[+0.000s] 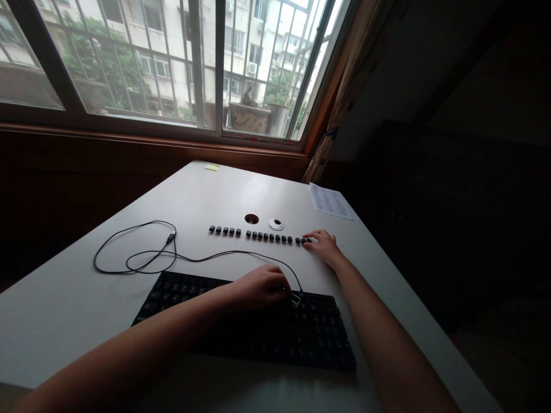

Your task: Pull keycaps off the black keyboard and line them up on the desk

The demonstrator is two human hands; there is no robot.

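A black keyboard [258, 327] lies on the white desk [77, 298] in front of me. My left hand [260, 285] rests on its upper middle, fingers curled over a small metal tool at the keyboard's top edge. Beyond it, a row of loose black keycaps [258, 235] runs across the desk. My right hand [323, 245] reaches to the right end of that row, fingertips touching the last keycap. Whether a keycap is pinched there I cannot tell.
The keyboard's black cable [138, 258] loops over the desk to the left. A round cable hole [252, 218] and its loose cover [276, 224] lie behind the keycaps. A printed sheet [330, 202] sits at the far right corner, a yellow note [212, 167] by the window.
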